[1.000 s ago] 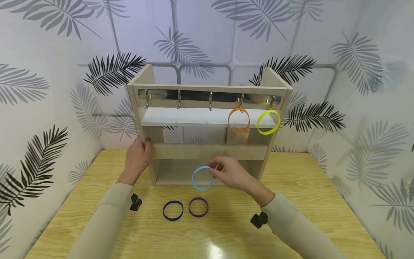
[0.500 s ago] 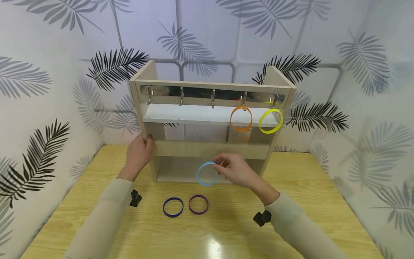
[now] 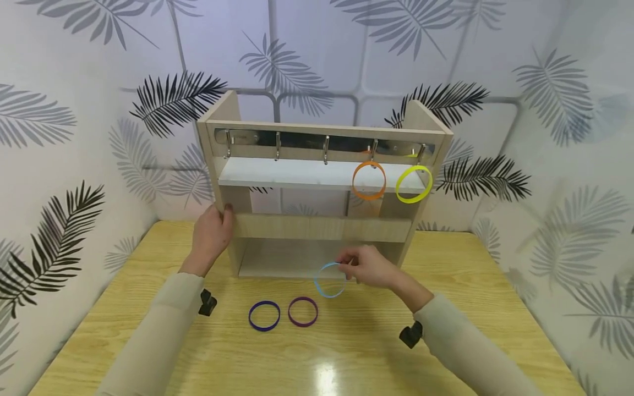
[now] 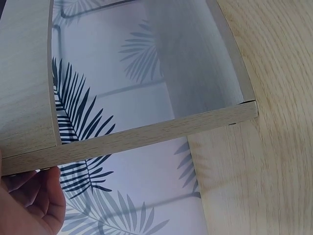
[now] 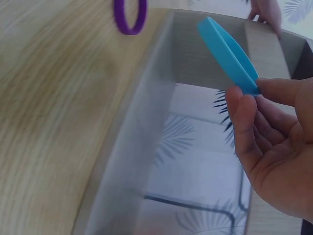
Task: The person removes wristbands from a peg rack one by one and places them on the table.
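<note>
My left hand grips the left side panel of a pale wooden rack, its thumb on the front edge. In the left wrist view its curled fingers lie against that panel. Between thumb and fingertips my right hand pinches a light blue wristband, in front of the rack's lowest shelf. The right wrist view shows the band held at one end. An orange wristband and a yellow wristband hang from the two rightmost hooks.
A dark blue wristband and a purple wristband lie on the wooden table before the rack. A metal strip with several hooks crosses the rack's top board. Leaf-patterned covering stands behind and at both sides.
My right hand has moved rightward and lately lower, carrying the light blue wristband. My left hand keeps its grip on the rack. The head view has shifted slightly.
</note>
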`<state>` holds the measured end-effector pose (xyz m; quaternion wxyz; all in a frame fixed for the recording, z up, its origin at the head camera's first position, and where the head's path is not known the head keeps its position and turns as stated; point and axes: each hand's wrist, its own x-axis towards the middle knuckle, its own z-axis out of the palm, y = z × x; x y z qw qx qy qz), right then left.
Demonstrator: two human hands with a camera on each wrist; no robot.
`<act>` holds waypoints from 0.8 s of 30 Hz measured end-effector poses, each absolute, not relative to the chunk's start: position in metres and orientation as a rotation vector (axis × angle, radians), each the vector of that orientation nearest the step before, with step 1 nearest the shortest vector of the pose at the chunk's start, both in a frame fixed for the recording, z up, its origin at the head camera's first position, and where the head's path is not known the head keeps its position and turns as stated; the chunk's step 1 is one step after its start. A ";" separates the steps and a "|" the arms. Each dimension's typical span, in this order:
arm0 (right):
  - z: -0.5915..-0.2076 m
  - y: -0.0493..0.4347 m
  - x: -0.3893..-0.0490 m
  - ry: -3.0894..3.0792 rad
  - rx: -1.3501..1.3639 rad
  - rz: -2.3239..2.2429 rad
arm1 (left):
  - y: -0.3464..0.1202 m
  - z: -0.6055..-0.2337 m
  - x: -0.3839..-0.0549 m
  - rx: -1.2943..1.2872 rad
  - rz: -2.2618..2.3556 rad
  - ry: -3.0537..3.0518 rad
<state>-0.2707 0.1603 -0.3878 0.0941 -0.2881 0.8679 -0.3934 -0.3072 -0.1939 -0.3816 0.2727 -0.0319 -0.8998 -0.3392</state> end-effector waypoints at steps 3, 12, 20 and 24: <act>-0.400 0.164 -0.272 2.557 -0.862 -1.110 | -0.194 -0.381 -0.307 -0.079 -0.915 -2.424; -0.431 0.169 -0.274 2.526 -0.853 -1.048 | -0.193 -0.382 -0.307 -0.070 -0.927 -2.434; -0.448 0.172 -0.273 2.532 -0.830 -1.044 | -0.192 -0.382 -0.306 -0.061 -0.941 -2.432; -0.456 0.173 -0.274 2.513 -0.825 -1.052 | -0.192 -0.382 -0.306 -0.061 -0.933 -2.429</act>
